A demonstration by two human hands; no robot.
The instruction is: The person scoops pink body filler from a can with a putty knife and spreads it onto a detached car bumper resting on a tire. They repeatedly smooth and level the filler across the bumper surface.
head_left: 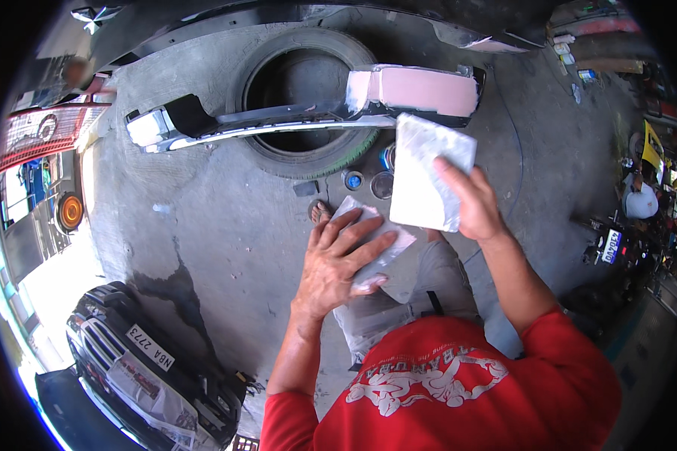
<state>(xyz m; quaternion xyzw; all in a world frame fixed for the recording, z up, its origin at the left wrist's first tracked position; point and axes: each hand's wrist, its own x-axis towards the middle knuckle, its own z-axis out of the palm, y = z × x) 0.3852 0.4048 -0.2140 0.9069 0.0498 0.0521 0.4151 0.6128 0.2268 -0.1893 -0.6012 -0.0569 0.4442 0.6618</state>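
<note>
My right hand (pixel 470 199) grips a flat rectangular white board (pixel 421 177), thumb lying across its face and the other fingers out of sight beneath. Pale smears mark the board. Lower and to the left, my left hand (pixel 346 252) lies over a smaller grey plate (pixel 399 244) smeared with pinkish paste, its fingers across the top and its thumb at the near edge. The two flat pieces are close together in front of my lap. Beyond them, a car bumper (pixel 278 119) rests across a tire; pink filler (pixel 429 89) covers its right end.
The tire (pixel 252 154) lies flat on the concrete floor (pixel 226 210). Small round cans (pixel 381 185) stand at its near side, by my foot (pixel 318 210). A black bumper with grille (pixel 158 361) lies at lower left. A motorcycle (pixel 617 240) and clutter line the right.
</note>
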